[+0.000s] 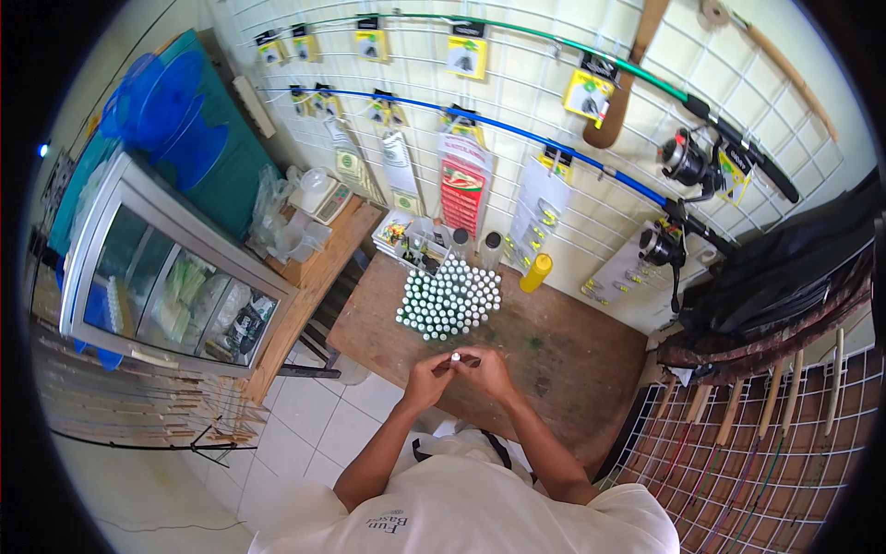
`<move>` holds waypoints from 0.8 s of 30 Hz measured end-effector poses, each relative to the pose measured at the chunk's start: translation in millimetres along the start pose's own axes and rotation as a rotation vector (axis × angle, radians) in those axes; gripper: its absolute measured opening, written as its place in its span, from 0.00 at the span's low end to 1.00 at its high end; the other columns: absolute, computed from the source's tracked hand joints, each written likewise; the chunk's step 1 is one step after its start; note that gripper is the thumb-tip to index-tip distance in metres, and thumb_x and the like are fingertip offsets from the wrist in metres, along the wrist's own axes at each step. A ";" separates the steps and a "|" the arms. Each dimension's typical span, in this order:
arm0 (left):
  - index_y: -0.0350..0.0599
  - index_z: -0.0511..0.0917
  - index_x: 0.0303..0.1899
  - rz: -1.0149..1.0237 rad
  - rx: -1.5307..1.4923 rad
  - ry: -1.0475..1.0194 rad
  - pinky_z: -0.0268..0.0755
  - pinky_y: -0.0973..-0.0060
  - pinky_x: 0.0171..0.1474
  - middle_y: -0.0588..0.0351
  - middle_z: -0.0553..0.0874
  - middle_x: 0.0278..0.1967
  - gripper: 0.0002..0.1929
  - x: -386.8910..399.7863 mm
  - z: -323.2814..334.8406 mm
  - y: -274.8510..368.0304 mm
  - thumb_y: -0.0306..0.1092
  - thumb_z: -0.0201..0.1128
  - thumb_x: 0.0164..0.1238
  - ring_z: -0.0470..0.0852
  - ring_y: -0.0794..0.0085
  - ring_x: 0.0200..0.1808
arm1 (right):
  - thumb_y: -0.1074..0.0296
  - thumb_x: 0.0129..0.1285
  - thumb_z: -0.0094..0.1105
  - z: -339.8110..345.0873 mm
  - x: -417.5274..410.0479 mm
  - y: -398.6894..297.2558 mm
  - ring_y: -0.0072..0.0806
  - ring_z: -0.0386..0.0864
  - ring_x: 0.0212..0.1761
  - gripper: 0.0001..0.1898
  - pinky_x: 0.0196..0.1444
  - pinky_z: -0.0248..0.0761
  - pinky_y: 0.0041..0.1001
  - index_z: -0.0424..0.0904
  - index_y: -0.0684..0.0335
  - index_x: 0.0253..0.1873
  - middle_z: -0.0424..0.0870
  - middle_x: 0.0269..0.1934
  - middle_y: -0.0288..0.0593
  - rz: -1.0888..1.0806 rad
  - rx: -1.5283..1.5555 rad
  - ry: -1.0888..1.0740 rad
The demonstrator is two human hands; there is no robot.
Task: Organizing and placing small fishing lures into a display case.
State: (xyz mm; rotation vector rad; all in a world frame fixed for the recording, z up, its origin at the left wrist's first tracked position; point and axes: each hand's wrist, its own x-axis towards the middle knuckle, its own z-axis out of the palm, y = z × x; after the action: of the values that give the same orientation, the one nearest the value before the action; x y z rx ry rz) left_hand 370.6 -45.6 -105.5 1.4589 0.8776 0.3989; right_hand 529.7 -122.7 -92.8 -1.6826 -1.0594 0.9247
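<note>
Between the fingertips of both hands is a small bottle with a white cap (455,357), held near the front edge of the wooden table (574,374). My left hand (430,377) pinches it from one side, and my right hand (486,372) meets it from the other. Most of the bottle's body is hidden by the fingers. Just beyond my hands stands a dense cluster of small white-capped bottles (450,301), some showing green below their caps. A yellow squeeze bottle (536,273) stands at the back of the table, to the right of the cluster.
Behind the cluster are a white tray of small items (413,242) and black-capped clear bottles (492,251). A wire grid holds fishing rods with reels (692,163) and packaged tackle. A glass-fronted cabinet (180,277) and a digital scale (325,197) stand at left. Dark bags (768,277) hang at right.
</note>
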 end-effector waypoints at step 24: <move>0.32 0.83 0.59 0.202 -0.305 0.639 0.83 0.75 0.55 0.52 0.90 0.49 0.18 -172.4 -256.5 13.1 0.21 0.70 0.69 0.88 0.75 0.49 | 0.71 0.73 0.65 274.6 56.5 -153.9 0.21 0.84 0.46 0.14 0.49 0.77 0.24 0.84 0.69 0.58 0.89 0.46 0.42 -0.180 0.390 -0.604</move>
State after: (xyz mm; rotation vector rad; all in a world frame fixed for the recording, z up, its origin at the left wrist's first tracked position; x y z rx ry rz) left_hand 79.3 8.4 -16.7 1.1448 1.1103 1.1421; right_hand 263.4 45.4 -36.6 -0.9853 -1.2887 1.4576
